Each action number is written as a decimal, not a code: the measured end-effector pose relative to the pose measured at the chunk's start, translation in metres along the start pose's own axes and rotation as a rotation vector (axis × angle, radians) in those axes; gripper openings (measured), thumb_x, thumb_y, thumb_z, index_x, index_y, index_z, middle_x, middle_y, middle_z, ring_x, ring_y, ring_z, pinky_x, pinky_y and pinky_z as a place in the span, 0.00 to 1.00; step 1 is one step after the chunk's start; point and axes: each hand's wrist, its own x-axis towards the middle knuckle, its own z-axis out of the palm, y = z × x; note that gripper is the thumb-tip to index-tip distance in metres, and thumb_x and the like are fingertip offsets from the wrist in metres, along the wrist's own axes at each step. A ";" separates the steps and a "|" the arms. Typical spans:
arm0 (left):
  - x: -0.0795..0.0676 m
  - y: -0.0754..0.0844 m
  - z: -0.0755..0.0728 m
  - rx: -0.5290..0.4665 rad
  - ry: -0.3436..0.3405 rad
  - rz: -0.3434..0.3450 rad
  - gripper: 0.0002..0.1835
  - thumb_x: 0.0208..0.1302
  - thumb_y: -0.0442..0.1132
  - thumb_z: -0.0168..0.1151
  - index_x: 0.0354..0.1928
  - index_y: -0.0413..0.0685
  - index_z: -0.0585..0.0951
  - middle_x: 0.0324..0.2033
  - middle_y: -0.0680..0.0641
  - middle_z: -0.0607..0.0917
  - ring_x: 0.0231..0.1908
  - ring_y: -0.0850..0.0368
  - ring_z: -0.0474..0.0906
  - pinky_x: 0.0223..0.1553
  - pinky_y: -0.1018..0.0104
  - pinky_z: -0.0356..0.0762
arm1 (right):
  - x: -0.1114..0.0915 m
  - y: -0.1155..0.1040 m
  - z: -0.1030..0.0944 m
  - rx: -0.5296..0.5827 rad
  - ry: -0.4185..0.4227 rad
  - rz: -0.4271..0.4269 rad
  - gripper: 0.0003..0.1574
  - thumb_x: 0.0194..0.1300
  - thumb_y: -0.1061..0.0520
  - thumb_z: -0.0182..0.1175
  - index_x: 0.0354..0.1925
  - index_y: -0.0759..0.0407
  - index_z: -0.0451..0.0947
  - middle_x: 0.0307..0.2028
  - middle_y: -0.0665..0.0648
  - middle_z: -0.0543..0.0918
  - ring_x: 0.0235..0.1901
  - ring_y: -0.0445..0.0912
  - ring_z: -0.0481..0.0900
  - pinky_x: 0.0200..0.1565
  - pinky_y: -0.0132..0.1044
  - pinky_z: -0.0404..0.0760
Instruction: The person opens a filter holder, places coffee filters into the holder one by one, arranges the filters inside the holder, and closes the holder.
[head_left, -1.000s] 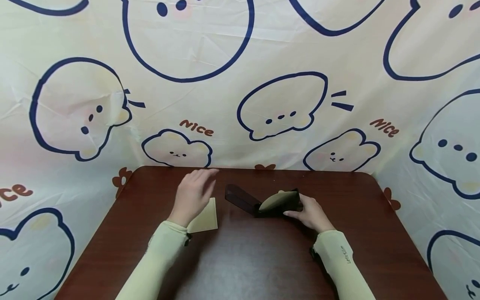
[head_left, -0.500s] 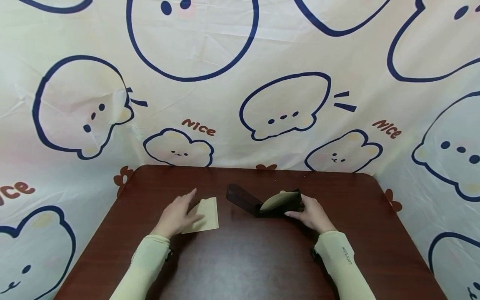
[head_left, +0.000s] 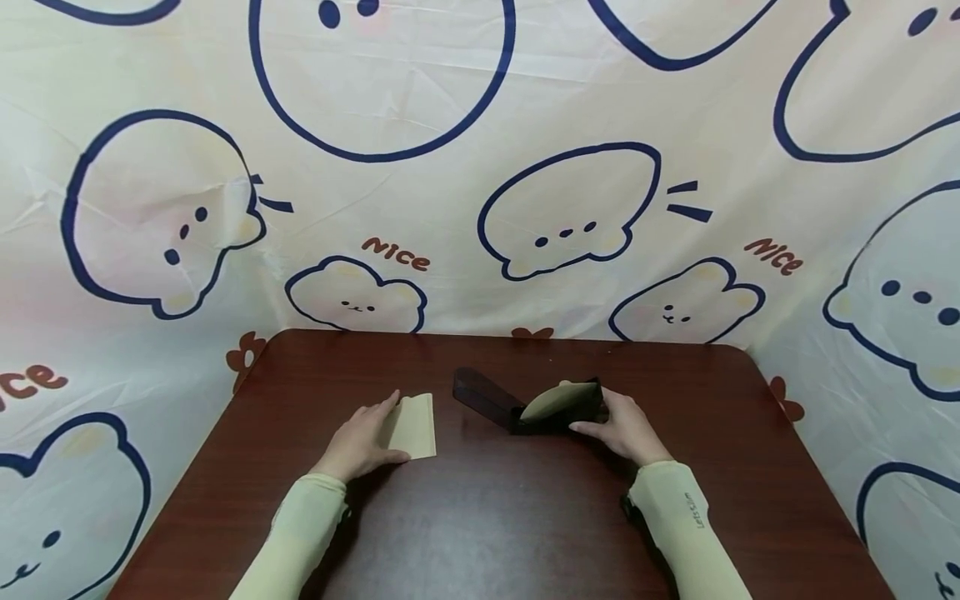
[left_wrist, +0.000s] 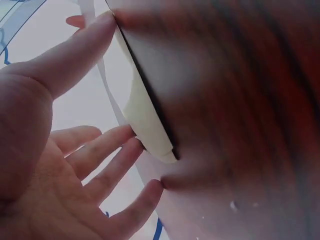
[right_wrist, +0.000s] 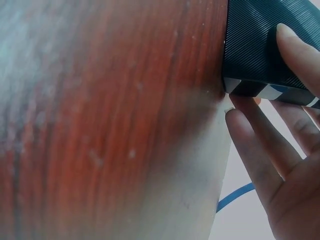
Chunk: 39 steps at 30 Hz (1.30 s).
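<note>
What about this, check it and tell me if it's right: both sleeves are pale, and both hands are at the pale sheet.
Not quite: only the left hand is at the pale sheet. The right hand holds the dark case, as the head and right wrist views show. Both sleeves are indeed pale.

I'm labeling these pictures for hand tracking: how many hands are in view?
2: the left hand at the pale square, the right hand gripping the dark case, partly hidden behind it. The wrist views repeat these two; no others show.
</note>
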 end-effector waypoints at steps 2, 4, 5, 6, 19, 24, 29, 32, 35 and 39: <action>0.000 -0.001 -0.001 -0.014 0.003 0.017 0.57 0.47 0.49 0.86 0.78 0.41 0.65 0.67 0.33 0.77 0.63 0.35 0.74 0.60 0.38 0.76 | 0.000 0.000 0.000 -0.006 -0.003 -0.001 0.35 0.60 0.46 0.77 0.64 0.48 0.79 0.55 0.55 0.86 0.54 0.53 0.85 0.55 0.53 0.83; 0.001 -0.002 -0.001 -0.031 0.010 0.038 0.54 0.46 0.47 0.86 0.76 0.42 0.69 0.65 0.35 0.79 0.62 0.36 0.75 0.60 0.38 0.76 | 0.000 0.000 0.000 -0.007 -0.003 0.001 0.34 0.60 0.46 0.77 0.63 0.48 0.79 0.55 0.55 0.86 0.53 0.53 0.85 0.55 0.53 0.83; 0.002 -0.003 -0.001 -0.038 0.014 0.049 0.52 0.46 0.46 0.86 0.74 0.43 0.71 0.64 0.36 0.80 0.61 0.37 0.75 0.59 0.39 0.76 | 0.000 0.000 0.000 -0.007 -0.004 0.003 0.34 0.60 0.46 0.77 0.62 0.48 0.79 0.55 0.55 0.86 0.53 0.53 0.85 0.55 0.53 0.83; 0.003 -0.004 -0.001 -0.046 0.017 0.059 0.50 0.46 0.45 0.87 0.73 0.44 0.73 0.62 0.37 0.81 0.60 0.38 0.75 0.59 0.39 0.76 | 0.000 0.000 0.000 -0.007 -0.004 0.002 0.34 0.60 0.46 0.77 0.62 0.48 0.79 0.54 0.55 0.86 0.53 0.53 0.85 0.54 0.53 0.83; 0.006 -0.004 -0.005 -0.068 -0.003 0.145 0.38 0.47 0.41 0.86 0.63 0.50 0.82 0.49 0.48 0.84 0.53 0.45 0.75 0.52 0.46 0.78 | 0.001 -0.001 0.000 0.005 0.000 -0.009 0.33 0.60 0.49 0.77 0.61 0.49 0.80 0.54 0.56 0.86 0.53 0.53 0.85 0.54 0.53 0.83; 0.007 -0.001 -0.005 -0.088 -0.005 0.150 0.39 0.46 0.37 0.86 0.64 0.51 0.82 0.46 0.48 0.85 0.52 0.47 0.75 0.51 0.49 0.77 | 0.001 -0.001 0.000 0.002 0.001 -0.002 0.33 0.60 0.49 0.77 0.61 0.50 0.79 0.54 0.56 0.86 0.54 0.53 0.85 0.55 0.53 0.84; 0.007 0.002 -0.005 -0.086 0.002 0.146 0.40 0.44 0.36 0.86 0.64 0.54 0.82 0.44 0.50 0.84 0.51 0.49 0.75 0.51 0.49 0.77 | 0.001 -0.002 -0.001 -0.001 0.000 0.000 0.33 0.60 0.48 0.77 0.62 0.49 0.79 0.54 0.56 0.86 0.53 0.52 0.85 0.54 0.53 0.83; 0.007 0.003 -0.004 -0.097 -0.002 0.155 0.39 0.44 0.35 0.86 0.63 0.55 0.83 0.44 0.50 0.82 0.48 0.50 0.77 0.49 0.49 0.79 | 0.001 -0.002 -0.001 -0.002 0.003 0.013 0.32 0.60 0.48 0.77 0.61 0.49 0.80 0.54 0.56 0.86 0.52 0.53 0.84 0.54 0.53 0.83; 0.007 0.004 -0.003 -0.126 -0.006 0.163 0.39 0.44 0.34 0.86 0.63 0.55 0.83 0.46 0.49 0.82 0.46 0.51 0.79 0.48 0.49 0.80 | 0.001 -0.002 -0.001 -0.004 0.000 0.015 0.32 0.60 0.47 0.77 0.61 0.50 0.80 0.53 0.57 0.86 0.52 0.54 0.84 0.54 0.54 0.83; 0.007 0.004 -0.003 -0.152 0.006 0.179 0.40 0.44 0.32 0.86 0.64 0.52 0.82 0.49 0.47 0.82 0.48 0.50 0.80 0.48 0.50 0.81 | 0.001 -0.001 0.000 -0.003 -0.001 0.013 0.32 0.60 0.47 0.77 0.60 0.50 0.80 0.53 0.56 0.86 0.52 0.53 0.84 0.53 0.53 0.83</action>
